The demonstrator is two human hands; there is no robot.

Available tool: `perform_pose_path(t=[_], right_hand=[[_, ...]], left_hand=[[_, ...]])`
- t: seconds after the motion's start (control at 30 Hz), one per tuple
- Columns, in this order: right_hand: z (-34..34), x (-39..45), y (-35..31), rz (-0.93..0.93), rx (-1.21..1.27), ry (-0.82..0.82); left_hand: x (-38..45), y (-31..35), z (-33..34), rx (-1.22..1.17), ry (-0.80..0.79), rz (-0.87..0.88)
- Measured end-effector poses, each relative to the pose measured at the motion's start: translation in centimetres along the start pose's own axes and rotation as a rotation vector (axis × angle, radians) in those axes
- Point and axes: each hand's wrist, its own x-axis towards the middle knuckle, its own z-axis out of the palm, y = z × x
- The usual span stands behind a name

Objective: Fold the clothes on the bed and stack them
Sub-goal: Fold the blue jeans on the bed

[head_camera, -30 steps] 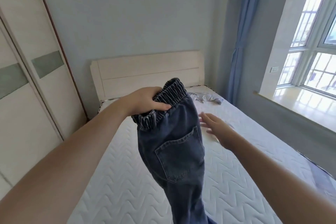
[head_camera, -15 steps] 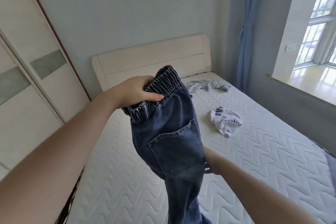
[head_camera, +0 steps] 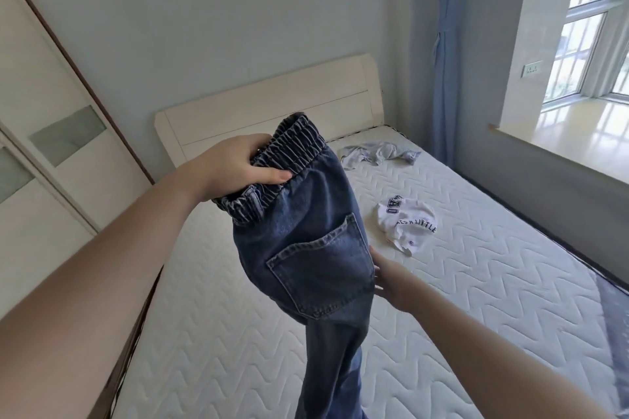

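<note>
1. Wardrobe [head_camera: 51, 132] – 9 o'clock edge of view, white doors w/ grey glass panels.
2. Left hand [head_camera: 235, 168] – centre-left, raised; fingers and thumb curled round jeans' waistband, gripping it.
3. Jeans [head_camera: 306, 231] – dark blue denim, elastic waistband at top, back pocket facing camera; hang from left hand down to 6 o'clock, legs running out of view at bottom. Held up over the bed, not lying on it.
4. Bed [head_camera: 476, 282] – white quilted mattress, zigzag stitch; cream headboard [head_camera: 272, 109] at 12 o'clock.
5. Right hand [head_camera: 391, 277] – just right of jeans, at pocket level; palm toward the denim, fingers mostly hidden behind the cloth, so can't tell if it holds or only touches.
6. Grey garment [head_camera: 377, 153] – crumpled, near headboard, approx 1 o'clock from jeans.
7. White T-shirt [head_camera: 406, 219] – bunched, dark lettering, on mattress at 3 o'clock from jeans; well apart from grey garment.
8. Blue curtain [head_camera: 442, 44] – tied back, 1 o'clock corner.
9. Window [head_camera: 585, 27] w/ pale sill – 2 o'clock.
</note>
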Motion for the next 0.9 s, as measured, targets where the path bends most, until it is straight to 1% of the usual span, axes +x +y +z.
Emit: perform_pose_path(t=[0.03, 0.1, 0.13, 0.2, 0.3, 0.37, 0.43, 0.5, 0.63, 0.73, 0.8, 0.9], right_hand=[[-0.8, 0.0, -0.1, 0.022, -0.021, 0.009], [-2.0, 0.2, 0.1, 0.038, -0.005, -0.036], [-2.3, 0.1, 0.1, 0.019, 0.018, -0.054], [-2.9, -0.3, -0.1, -0.050, 0.068, -0.028], [-4.6, -0.9, -0.7, -0.058, 0.049, -0.050], [-6.5, -1.4, -1.8, -0.105, 0.086, -0.047], [-9.0, -2.0, -3.7, -0.186, 0.134, -0.014], [-11.6, -3.4, -6.1, -0.279, 0.124, 0.036], [-16.1, -7.1, -11.7, -0.455, 0.124, 0.248], [-18.6, -9.3, -15.8, -0.611, 0.161, 0.364], [-19.9, -10.8, -18.4, -0.697, 0.149, 0.403], [-20.5, -13.2, -21.7, -0.795, 0.115, 0.418]], left_hand=[[0.6, 0.6, 0.3, 0.000, -0.005, 0.008], [1.6, 1.9, 0.9, -0.001, -0.010, 0.026], [2.0, 2.5, 1.1, -0.004, -0.010, 0.037], [2.9, 3.6, 1.6, -0.014, -0.002, 0.063], [4.1, 4.9, 1.8, -0.034, 0.028, 0.088], [4.9, 5.4, 1.8, -0.075, 0.046, 0.095], [5.6, 5.8, 1.8, -0.112, 0.059, 0.106], [6.2, 6.1, 2.0, -0.158, 0.065, 0.117], [7.0, 6.4, 2.8, -0.276, 0.080, 0.136], [7.3, 6.6, 3.6, -0.401, 0.091, 0.151], [7.3, 6.8, 4.1, -0.491, 0.070, 0.165], [7.1, 6.9, 5.0, -0.611, 0.057, 0.166]])
